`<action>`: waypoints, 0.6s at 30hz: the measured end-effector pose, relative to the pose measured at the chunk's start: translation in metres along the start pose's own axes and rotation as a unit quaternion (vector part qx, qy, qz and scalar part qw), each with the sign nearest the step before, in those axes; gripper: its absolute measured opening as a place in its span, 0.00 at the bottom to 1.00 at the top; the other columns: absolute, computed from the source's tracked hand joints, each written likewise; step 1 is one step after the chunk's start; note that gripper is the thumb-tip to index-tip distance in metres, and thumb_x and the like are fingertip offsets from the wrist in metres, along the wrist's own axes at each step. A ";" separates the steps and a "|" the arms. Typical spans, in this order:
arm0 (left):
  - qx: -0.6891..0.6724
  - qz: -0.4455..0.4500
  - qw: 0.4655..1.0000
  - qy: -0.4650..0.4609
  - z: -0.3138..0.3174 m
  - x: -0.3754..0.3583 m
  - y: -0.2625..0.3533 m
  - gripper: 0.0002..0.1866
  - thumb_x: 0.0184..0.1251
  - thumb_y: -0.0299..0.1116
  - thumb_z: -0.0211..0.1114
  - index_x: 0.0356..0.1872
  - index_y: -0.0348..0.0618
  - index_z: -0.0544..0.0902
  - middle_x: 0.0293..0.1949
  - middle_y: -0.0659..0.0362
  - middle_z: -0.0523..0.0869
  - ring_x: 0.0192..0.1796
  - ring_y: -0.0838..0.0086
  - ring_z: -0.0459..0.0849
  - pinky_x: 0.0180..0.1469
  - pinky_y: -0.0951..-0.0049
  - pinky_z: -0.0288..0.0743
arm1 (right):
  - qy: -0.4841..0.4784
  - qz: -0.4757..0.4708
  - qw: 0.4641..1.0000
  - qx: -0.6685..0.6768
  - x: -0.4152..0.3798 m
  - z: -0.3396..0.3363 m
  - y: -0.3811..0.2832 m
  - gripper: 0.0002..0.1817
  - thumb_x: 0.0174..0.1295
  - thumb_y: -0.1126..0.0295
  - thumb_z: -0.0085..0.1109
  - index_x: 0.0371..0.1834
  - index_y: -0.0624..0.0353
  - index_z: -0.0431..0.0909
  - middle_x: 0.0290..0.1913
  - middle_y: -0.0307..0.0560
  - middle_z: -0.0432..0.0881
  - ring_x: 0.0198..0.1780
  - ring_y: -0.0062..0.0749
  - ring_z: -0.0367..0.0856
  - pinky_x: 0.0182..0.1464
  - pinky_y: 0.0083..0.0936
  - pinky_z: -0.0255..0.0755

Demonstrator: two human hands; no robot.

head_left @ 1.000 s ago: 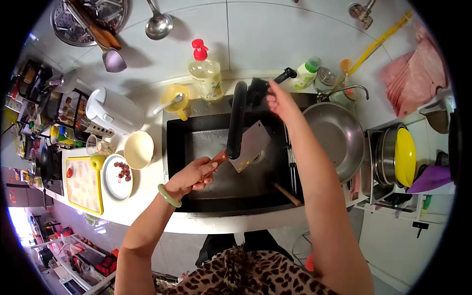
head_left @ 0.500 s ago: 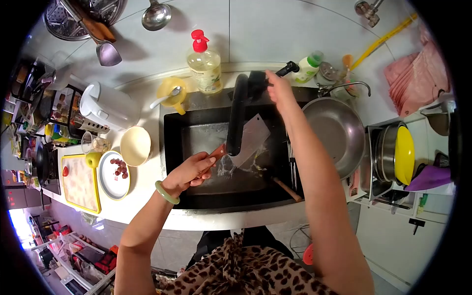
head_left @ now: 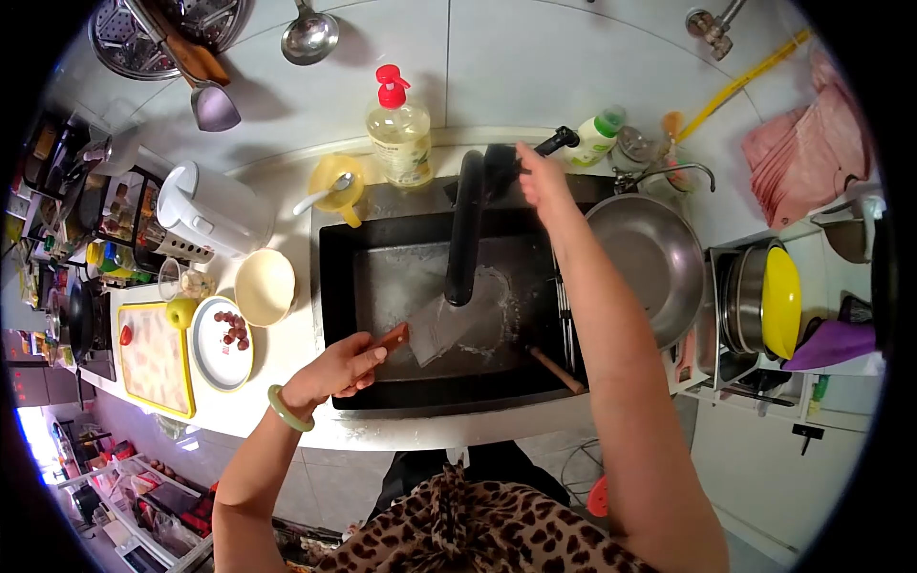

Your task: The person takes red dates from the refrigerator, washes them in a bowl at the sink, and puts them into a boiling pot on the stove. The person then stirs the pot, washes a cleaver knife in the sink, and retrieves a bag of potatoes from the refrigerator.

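Note:
My left hand is closed round the wooden handle of a cleaver, whose wide wet blade lies over the dark sink. The black faucet reaches over the sink, its spout end above the blade. At the faucet's base, my right hand has its fingers closed beside the black lever; whether they grip it is hard to tell. Water marks and foam spread on the sink bottom right of the blade.
A steel pan stands right of the sink. On the left are a kettle, a cream bowl, a plate with grapes and a cutting board. Behind the sink are a pump bottle and a yellow cup.
My left hand has moved left and slightly down with the cleaver, so the blade now lies lower left, below the spout. My right hand has stayed near the lever.

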State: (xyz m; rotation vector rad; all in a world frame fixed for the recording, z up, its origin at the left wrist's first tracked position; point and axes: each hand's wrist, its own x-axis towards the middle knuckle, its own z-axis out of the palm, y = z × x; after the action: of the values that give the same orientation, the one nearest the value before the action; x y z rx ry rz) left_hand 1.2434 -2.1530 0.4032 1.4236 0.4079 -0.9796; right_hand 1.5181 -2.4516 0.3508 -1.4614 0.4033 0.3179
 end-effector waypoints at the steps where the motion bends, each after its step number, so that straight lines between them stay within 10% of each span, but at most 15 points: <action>1: 0.027 -0.002 1.000 0.006 0.000 -0.003 0.001 0.16 0.73 0.44 0.59 0.41 0.40 0.71 0.20 0.64 0.71 0.19 0.86 0.67 0.15 0.81 0.58 | -0.012 0.000 1.000 0.000 0.000 0.000 0.000 0.28 0.55 0.46 0.67 0.40 0.61 0.72 0.22 0.34 0.66 0.16 0.15 0.56 0.18 0.16 0.47; 4: 0.187 0.087 0.976 0.071 0.009 0.003 -0.002 0.15 0.71 0.42 0.61 0.41 0.39 0.72 0.20 0.60 0.73 0.20 0.74 0.74 0.22 0.73 0.68 | -0.025 0.001 1.000 0.003 0.005 -0.003 0.003 0.29 0.55 0.46 0.67 0.42 0.62 0.73 0.22 0.35 0.67 0.17 0.15 0.56 0.18 0.16 0.48; 5: 0.333 0.210 0.912 0.118 0.012 0.009 -0.004 0.13 0.66 0.37 0.64 0.40 0.39 0.72 0.24 0.52 0.78 0.30 0.57 0.81 0.34 0.62 0.74 | -0.022 0.001 1.000 0.005 0.005 -0.001 0.004 0.29 0.55 0.46 0.67 0.43 0.62 0.73 0.22 0.35 0.67 0.17 0.15 0.56 0.18 0.16 0.48; 8: 0.465 0.329 0.805 0.165 0.035 0.026 0.011 0.12 0.61 0.32 0.66 0.40 0.39 0.73 0.31 0.46 0.80 0.39 0.47 0.80 0.41 0.54 0.74 | -0.003 -0.001 1.000 0.007 0.001 0.000 0.001 0.30 0.55 0.46 0.67 0.44 0.63 0.73 0.23 0.35 0.67 0.17 0.15 0.56 0.18 0.16 0.48; 18: 0.604 0.359 0.685 0.193 0.061 0.031 0.020 0.13 0.55 0.31 0.67 0.39 0.42 0.76 0.32 0.53 0.79 0.37 0.57 0.81 0.39 0.61 0.77 | -0.014 -0.008 1.000 0.013 0.005 -0.002 0.003 0.27 0.54 0.46 0.68 0.38 0.58 0.71 0.21 0.34 0.67 0.16 0.14 0.56 0.17 0.16 0.48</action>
State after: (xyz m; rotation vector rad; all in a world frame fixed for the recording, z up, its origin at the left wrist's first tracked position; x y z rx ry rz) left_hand 1.2572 -2.2230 0.4024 2.7021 -0.6732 -0.1535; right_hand 1.5212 -2.4531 0.3455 -1.4329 0.3721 0.3191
